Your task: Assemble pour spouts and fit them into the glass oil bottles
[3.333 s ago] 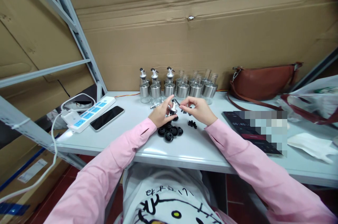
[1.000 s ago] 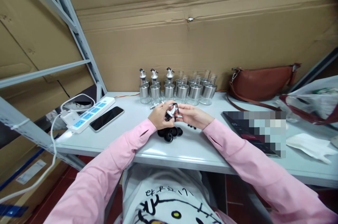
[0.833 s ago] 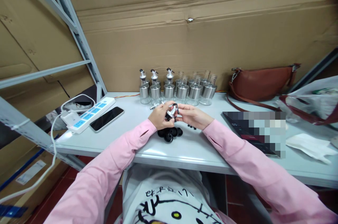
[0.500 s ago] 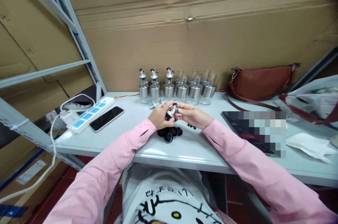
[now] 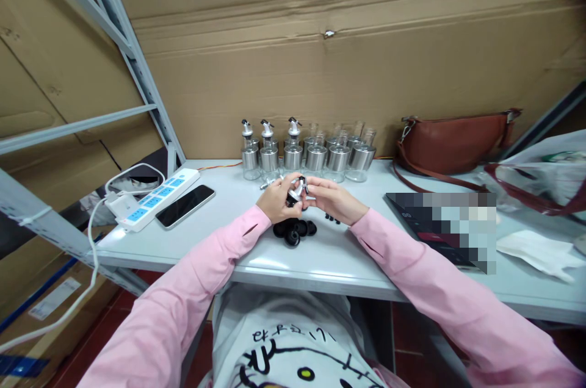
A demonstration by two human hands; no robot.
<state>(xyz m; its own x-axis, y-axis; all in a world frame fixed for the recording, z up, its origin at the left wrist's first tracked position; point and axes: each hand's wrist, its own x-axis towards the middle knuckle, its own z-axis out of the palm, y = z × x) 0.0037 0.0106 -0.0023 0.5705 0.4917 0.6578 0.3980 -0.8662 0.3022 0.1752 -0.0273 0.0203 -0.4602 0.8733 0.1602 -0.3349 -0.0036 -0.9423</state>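
Observation:
Between my hands is a silver bottle pourer (image 5: 296,193) with a black base and a black flap at its tip. My left hand (image 5: 277,200) is closed round its body. The fingers of my right hand (image 5: 333,197) pinch at the flap side of the same pourer. Below my hands lie several black round caps (image 5: 292,237) in a loose pile. Several tiny black pieces (image 5: 332,218) sit under my right hand. Silver spout parts (image 5: 270,181), partly hidden, lie beyond my left hand.
Glass bottles with steel sleeves (image 5: 339,159) stand in rows at the back, three bearing pourers (image 5: 267,127). A phone (image 5: 185,206) and a power strip (image 5: 158,200) lie left. On the right are a brown bag (image 5: 453,143), a dark flat package (image 5: 425,229) and white tissue (image 5: 535,251).
The pourer has turned slightly, and its black flap now sits closer against the spout tip. My right fingers have shifted a little; both hands stay in place.

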